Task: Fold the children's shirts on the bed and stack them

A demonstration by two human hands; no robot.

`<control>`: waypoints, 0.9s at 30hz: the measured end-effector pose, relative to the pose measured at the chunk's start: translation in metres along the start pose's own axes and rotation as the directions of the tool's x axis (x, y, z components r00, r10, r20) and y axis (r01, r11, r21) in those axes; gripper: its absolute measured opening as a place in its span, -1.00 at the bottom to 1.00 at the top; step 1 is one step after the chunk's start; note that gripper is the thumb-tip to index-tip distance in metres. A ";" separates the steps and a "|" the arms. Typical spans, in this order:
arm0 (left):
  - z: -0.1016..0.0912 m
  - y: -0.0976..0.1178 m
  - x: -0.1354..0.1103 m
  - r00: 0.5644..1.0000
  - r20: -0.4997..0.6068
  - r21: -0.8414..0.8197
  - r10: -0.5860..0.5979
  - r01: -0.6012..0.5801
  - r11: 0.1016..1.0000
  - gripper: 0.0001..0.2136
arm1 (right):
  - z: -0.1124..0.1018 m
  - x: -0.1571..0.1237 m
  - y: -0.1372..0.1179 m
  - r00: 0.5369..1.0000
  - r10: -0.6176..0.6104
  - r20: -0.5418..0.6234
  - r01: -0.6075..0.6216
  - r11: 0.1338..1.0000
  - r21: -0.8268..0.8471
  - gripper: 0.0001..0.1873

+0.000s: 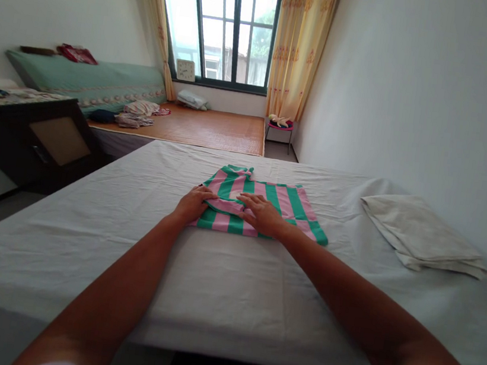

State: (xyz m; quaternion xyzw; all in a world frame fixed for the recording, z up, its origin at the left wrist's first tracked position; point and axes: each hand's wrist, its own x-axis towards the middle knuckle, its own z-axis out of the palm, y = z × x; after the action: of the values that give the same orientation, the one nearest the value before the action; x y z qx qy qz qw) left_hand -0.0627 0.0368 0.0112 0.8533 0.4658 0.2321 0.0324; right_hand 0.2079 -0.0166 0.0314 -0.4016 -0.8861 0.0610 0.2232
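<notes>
A pink-and-green striped shirt [273,195] lies partly folded on the white-sheeted table [84,233], with a bunched, collar-like part at its far edge. At its left side, my left hand [193,203] is closed on the edge of a folded-over flap, its fingers over the cloth. My right hand [263,215] rests on the middle of the shirt, fingers stretched out to the left and palm down. Between the two hands lies the flap's pink strip with a green border. The cloth under my palms is hidden.
Folded beige cloth [425,233] lies on the table's right side near the wall. Beyond the table stands a low bed [219,128] with several clothes [138,115] on it. A dark cabinet [52,139] is at left, a small stool [280,125] at the back right.
</notes>
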 end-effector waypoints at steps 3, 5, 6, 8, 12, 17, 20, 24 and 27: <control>-0.005 -0.002 -0.004 0.999 0.009 0.004 -0.041 0.041 0.999 -0.53 | 0.024 0.012 -0.002 0.993 0.011 0.121 -0.008 1.000 -0.028 -0.41; -0.013 -0.003 -0.007 0.990 -0.021 0.029 -0.142 0.143 0.989 -0.56 | 0.035 0.011 -0.001 0.984 0.012 0.178 -0.006 0.999 -0.035 -0.41; -0.017 -0.001 -0.008 0.978 -0.062 0.043 -0.199 0.202 0.978 -0.56 | 0.038 0.010 0.000 0.982 0.011 0.190 -0.005 0.999 -0.036 -0.41; -0.025 0.006 -0.008 0.948 -0.187 0.061 -0.256 0.271 0.961 -0.56 | 0.039 0.006 0.000 0.980 0.023 0.200 -0.015 0.999 -0.046 -0.41; -0.014 0.039 0.000 0.965 -0.260 0.071 -0.032 0.052 0.996 -0.55 | 0.035 0.003 -0.008 0.970 0.076 0.230 -0.053 0.993 -0.105 -0.36; 0.030 0.069 0.003 0.992 0.084 0.097 0.091 -0.099 0.990 -0.54 | 0.031 -0.010 -0.013 0.970 0.143 0.198 -0.113 0.982 -0.152 -0.32; 0.039 0.071 -0.002 0.983 0.181 0.144 0.032 -0.059 0.988 -0.52 | 0.023 -0.028 -0.001 0.960 0.205 0.191 -0.171 0.969 -0.180 -0.30; 0.033 0.071 -0.005 0.976 0.218 0.184 -0.029 -0.012 0.983 -0.50 | 0.004 -0.060 0.034 0.933 0.308 0.185 -0.259 0.933 -0.248 -0.27; 0.030 0.074 -0.004 0.966 0.245 0.196 -0.080 0.032 0.980 -0.48 | -0.010 -0.086 0.064 0.909 0.391 0.144 -0.334 0.891 -0.308 -0.28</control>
State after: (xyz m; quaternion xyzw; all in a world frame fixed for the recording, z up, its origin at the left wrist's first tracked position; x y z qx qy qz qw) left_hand 0.0060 -0.0033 0.0030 0.8614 0.5020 0.0755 0.0162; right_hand 0.3056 -0.0385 -0.0082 -0.5794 -0.8127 0.0178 0.0586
